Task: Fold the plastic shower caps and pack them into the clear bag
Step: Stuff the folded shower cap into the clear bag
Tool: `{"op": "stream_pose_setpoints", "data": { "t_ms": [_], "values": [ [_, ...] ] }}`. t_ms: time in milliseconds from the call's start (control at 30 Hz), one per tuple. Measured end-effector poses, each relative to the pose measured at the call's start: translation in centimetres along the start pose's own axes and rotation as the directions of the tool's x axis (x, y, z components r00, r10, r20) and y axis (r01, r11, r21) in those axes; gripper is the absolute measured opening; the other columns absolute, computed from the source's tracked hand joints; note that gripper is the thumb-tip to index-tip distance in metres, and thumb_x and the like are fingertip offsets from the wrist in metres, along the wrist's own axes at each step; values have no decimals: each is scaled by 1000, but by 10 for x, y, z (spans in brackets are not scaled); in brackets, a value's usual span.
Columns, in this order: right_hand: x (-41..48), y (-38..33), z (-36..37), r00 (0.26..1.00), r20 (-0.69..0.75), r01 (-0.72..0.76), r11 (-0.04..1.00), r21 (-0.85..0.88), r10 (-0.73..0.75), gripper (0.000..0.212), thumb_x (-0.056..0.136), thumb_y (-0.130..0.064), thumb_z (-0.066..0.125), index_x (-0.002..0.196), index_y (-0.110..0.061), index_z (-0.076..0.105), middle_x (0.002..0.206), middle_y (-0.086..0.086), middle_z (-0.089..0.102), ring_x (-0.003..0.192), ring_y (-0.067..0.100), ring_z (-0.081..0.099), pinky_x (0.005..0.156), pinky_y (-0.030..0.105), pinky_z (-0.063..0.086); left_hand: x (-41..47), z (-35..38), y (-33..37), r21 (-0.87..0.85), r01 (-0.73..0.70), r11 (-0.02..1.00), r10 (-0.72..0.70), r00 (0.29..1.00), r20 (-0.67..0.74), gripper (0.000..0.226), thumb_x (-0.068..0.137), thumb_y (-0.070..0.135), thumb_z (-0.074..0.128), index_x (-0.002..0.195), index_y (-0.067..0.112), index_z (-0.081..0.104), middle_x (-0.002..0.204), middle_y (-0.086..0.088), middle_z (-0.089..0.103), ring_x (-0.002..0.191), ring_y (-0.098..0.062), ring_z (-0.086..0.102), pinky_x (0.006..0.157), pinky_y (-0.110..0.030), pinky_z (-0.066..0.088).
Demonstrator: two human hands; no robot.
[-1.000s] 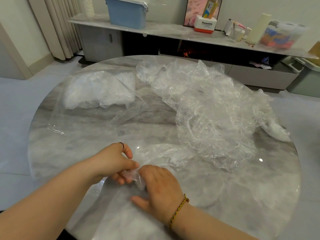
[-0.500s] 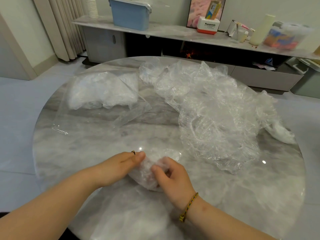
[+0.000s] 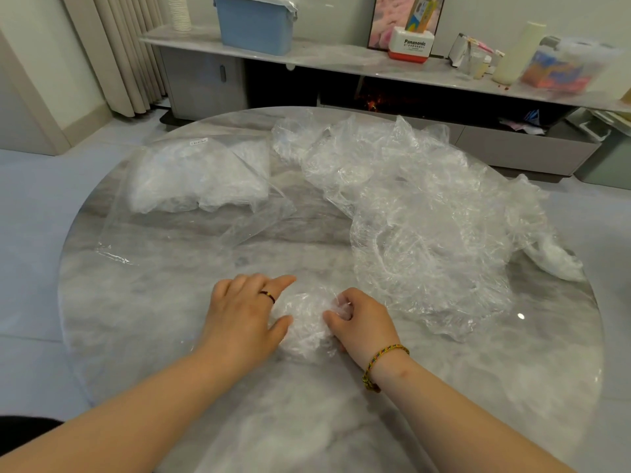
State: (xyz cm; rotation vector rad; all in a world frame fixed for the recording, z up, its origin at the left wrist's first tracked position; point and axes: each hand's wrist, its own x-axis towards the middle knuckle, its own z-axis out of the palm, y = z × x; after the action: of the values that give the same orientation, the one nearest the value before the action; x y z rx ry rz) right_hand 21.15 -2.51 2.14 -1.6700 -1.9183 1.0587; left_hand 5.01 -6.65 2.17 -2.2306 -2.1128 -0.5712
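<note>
Left hand point(image 3: 244, 312) lies palm down on the near middle of the round marble table point(image 3: 153, 319), its fingers nearly straight and relaxed, grasping nothing. Its forefinger reaches along the far edge of a bunched shower cap point(image 3: 305, 324) and its thumb touches the cap's left side. A dark ring point(image 3: 268, 297) sits on one finger. The shower cap rests on the table between the two hands as a small crumpled bundle. Just right of it, the right hand point(image 3: 363, 322) has its fingers curled into the plastic, pinching the cap's right edge, and a braided bracelet point(image 3: 384, 365) circles the wrist. Farther back, on the left of the table, the clear bag point(image 3: 136, 230) lies flat with a heap of folded caps point(image 3: 201, 179) inside its far end. To its right, a pile of loose caps point(image 3: 426, 216) spreads over the far and right part of the table, its near edge close to the right hand but not touching it. Beyond the table, from left to right, are a pale curtain point(image 3: 112, 52), then a blue bin point(image 3: 256, 25) on a long shelf point(image 3: 341, 58), then a white and red box point(image 3: 411, 46).
</note>
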Motion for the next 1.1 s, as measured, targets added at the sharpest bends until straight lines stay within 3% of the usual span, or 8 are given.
{"op": "stream_pose_setpoints", "data": {
  "t_ms": [100,300,400,500,667,900,1000,1100],
  "values": [
    [-3,1,-3,999,17,30,999,-41,-29,20,90,-19,54,106,-19,42,68,-10,42,57,4,44,57,15,40,-6,12,7,-12,-235,972,230,961,-150,38,81,34,40,97,19,71,96,-5,69,99,-18,46,91,-32,26],
    [-6,0,-4,999,-19,31,994,-103,-33,54,93,-11,46,141,-20,23,129,3,44,111,17,51,84,18,40,-12,28,18,11,-201,979,186,926,329,69,97,48,1,121,14,56,116,-2,66,117,-13,44,107,-30,10],
    [-8,3,2,928,-164,225,853,-471,-335,56,74,5,53,127,-11,50,131,9,50,114,29,55,88,32,48,-12,28,20,37,-111,993,87,908,409,80,94,53,-2,119,12,62,119,-1,64,112,-13,59,106,-29,11],
    [-3,11,11,861,-95,341,706,-621,-500,45,55,-14,56,97,-12,70,111,10,67,100,28,66,78,36,53,-7,24,24,59,-73,996,45,923,383,98,78,65,-20,139,7,31,148,-5,25,136,-11,27,108,-27,-1],
    [-4,16,10,940,155,339,774,-535,-305,97,61,-45,-14,147,-12,20,156,2,7,144,17,5,108,21,-7,-9,26,23,79,-146,986,93,883,461,124,24,68,-51,135,19,-25,132,12,-32,121,-1,-33,97,-26,-28],
    [-3,15,5,940,218,342,737,-583,-263,103,52,-44,-24,148,-18,2,156,-2,-8,143,11,-8,101,18,-18,-9,27,23,40,-146,989,111,878,466,118,21,66,-53,127,21,-29,132,12,-32,119,-2,-34,96,-25,-29],
    [-3,14,8,953,184,302,718,-627,-240,97,61,-42,-17,147,-11,15,156,2,4,144,16,6,105,24,-12,-9,25,24,37,-129,991,95,871,482,115,21,65,-54,124,22,-30,131,11,-33,119,-3,-35,95,-26,-29],
    [-1,15,11,956,142,283,677,-680,-258,59,76,-31,25,109,-10,68,120,5,63,108,17,63,94,28,33,-9,24,24,49,-138,989,95,857,507,115,21,64,-54,124,21,-30,131,8,-35,112,-10,-44,96,-27,-29]
  ]
}}
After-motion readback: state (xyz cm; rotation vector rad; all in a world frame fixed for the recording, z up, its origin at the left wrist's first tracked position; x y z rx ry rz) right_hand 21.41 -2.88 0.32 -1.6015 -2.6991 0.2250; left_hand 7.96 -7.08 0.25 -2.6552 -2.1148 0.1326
